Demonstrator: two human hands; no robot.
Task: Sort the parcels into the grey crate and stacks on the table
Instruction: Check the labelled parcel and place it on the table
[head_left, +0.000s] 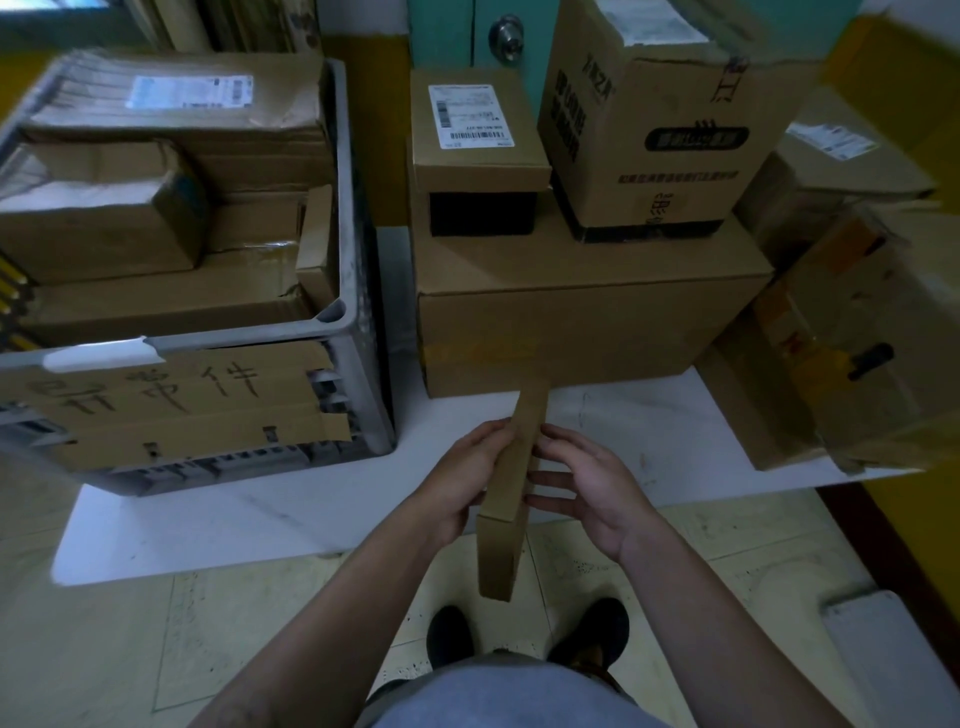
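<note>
I hold a flat, narrow cardboard parcel (511, 493) on its edge over the white table's front edge. My left hand (465, 478) grips its left face with curled fingers. My right hand (582, 486) lies against its right face with fingers spread and straight. The grey crate (353, 291) stands at the left, filled with several brown parcels, a handwritten cardboard sign taped to its front. A stack sits at the middle: a big brown box (587, 322) bearing a small labelled box (475, 140) and a tall printed carton (654, 119).
More cardboard boxes (852, 332) crowd the table's right side, one open and tilted. The white table (249, 509) shows bare surface in front of the crate and stack. A teal door with a knob (505, 36) stands behind. My shoes rest on the tiled floor below.
</note>
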